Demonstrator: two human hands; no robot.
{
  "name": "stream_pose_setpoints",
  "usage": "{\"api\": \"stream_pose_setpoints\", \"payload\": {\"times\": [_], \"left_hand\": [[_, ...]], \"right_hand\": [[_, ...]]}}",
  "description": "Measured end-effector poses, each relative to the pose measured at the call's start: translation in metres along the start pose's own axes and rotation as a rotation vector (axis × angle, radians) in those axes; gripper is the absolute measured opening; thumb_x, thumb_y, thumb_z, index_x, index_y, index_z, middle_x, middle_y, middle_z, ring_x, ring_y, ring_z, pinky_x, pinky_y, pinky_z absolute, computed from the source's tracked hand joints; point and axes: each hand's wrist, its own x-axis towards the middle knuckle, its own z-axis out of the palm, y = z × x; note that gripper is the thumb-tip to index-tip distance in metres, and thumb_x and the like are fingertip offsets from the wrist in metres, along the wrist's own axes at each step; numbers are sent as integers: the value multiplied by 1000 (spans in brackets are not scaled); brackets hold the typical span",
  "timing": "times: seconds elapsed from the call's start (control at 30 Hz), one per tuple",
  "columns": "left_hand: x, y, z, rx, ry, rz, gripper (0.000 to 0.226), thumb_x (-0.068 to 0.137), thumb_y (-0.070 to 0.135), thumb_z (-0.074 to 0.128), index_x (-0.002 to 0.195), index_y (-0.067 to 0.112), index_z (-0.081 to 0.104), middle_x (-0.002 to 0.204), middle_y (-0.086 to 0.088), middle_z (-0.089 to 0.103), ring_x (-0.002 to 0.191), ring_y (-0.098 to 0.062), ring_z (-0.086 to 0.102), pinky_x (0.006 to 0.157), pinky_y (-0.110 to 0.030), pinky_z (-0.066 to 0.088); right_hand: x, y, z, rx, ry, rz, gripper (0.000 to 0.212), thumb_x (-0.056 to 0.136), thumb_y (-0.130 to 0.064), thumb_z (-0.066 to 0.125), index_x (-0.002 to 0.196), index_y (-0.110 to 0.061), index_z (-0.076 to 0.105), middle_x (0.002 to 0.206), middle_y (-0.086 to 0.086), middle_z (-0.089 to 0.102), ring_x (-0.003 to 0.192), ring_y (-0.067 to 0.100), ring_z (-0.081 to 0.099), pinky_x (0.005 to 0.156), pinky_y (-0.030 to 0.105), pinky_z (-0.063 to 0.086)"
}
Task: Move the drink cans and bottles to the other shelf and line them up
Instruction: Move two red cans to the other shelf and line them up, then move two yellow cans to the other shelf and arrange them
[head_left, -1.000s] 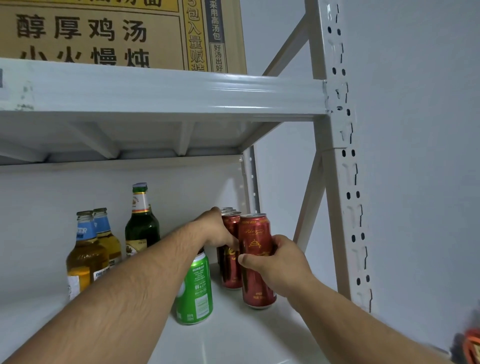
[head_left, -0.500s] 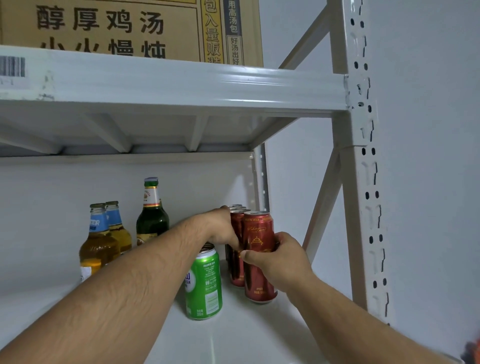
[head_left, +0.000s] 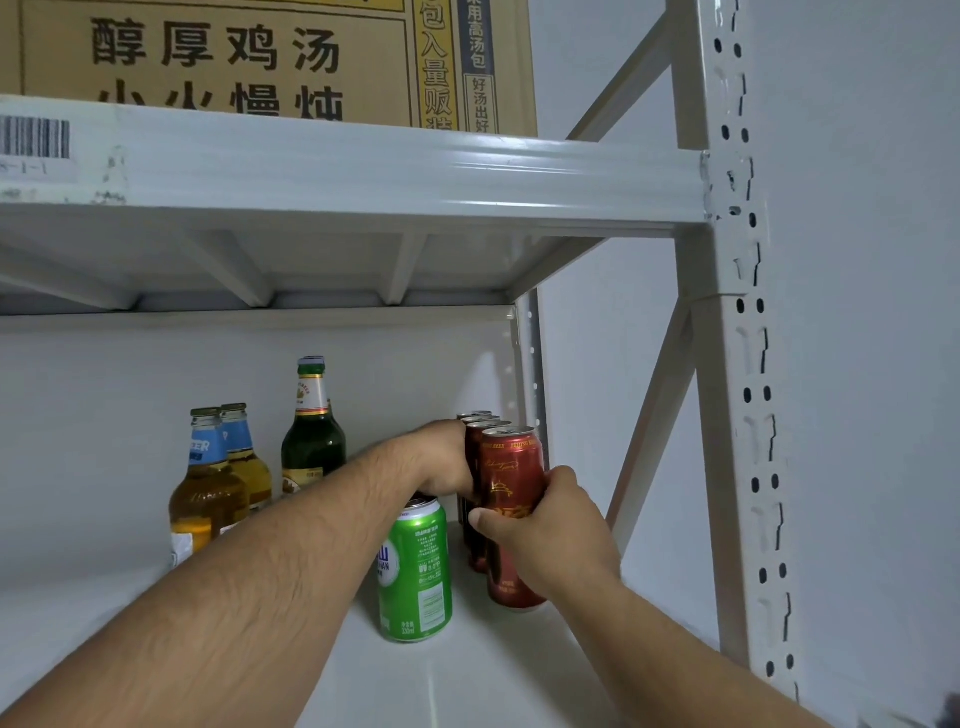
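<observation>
On the white shelf (head_left: 498, 691), a row of red cans (head_left: 480, 499) runs back along the right edge toward the rear corner. The right hand (head_left: 550, 535) grasps the front red can (head_left: 511, 467), which stands upright on the shelf. The left hand (head_left: 441, 462) is closed around the second can in the row. A green can (head_left: 415, 577) stands just left of the row. Three bottles (head_left: 234, 467) stand near the back wall at the left. A carton (head_left: 270, 57) sits on the upper shelf.

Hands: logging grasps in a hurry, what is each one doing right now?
Left hand: against the second red can; grip cannot be told.
Right hand: closed around the front red can.
</observation>
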Motion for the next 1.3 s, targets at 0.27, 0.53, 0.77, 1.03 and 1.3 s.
{"api": "stream_pose_setpoints", "payload": {"times": [0.27,0.53,0.77,1.03,1.3], "left_hand": [[3,-2,2,-43,-16,-57,44,85,10,81,126,11,65,120,-7,72,110,-23,67,99,-33,54],[-3,3,-2,-32,-44,-106,52,87,12,80,135,10,60,127,-7,70,115,-24,66,100,-33,53],[-38,-1,-40,-61,106,-150,81,92,24,73,161,15,30,160,-6,44,140,-24,49,116,-37,42],[-149,-24,-50,73,255,-142,72,100,40,60,163,32,24,169,4,27,152,-21,32,123,-36,31],[-259,-79,-35,162,272,-397,69,99,45,57,161,33,28,166,6,34,149,-18,37,121,-35,33]], "right_hand": [[-6,-2,-2,-10,-102,-14,57,84,-45,73,129,-27,43,104,-8,59,92,15,62,76,30,50],[-8,-2,-7,21,-133,-9,62,87,-40,75,137,-25,43,114,-5,61,100,18,62,83,30,52],[-30,1,-22,71,-172,-51,57,89,-49,71,134,-25,46,111,-9,61,97,14,60,79,32,54],[-91,-14,-44,-228,-164,-588,73,98,-60,44,161,-31,23,167,-11,27,154,9,20,120,28,22],[-117,-85,8,-319,-536,-928,68,103,-60,34,162,-28,21,170,-4,19,157,15,10,127,33,14]]}}
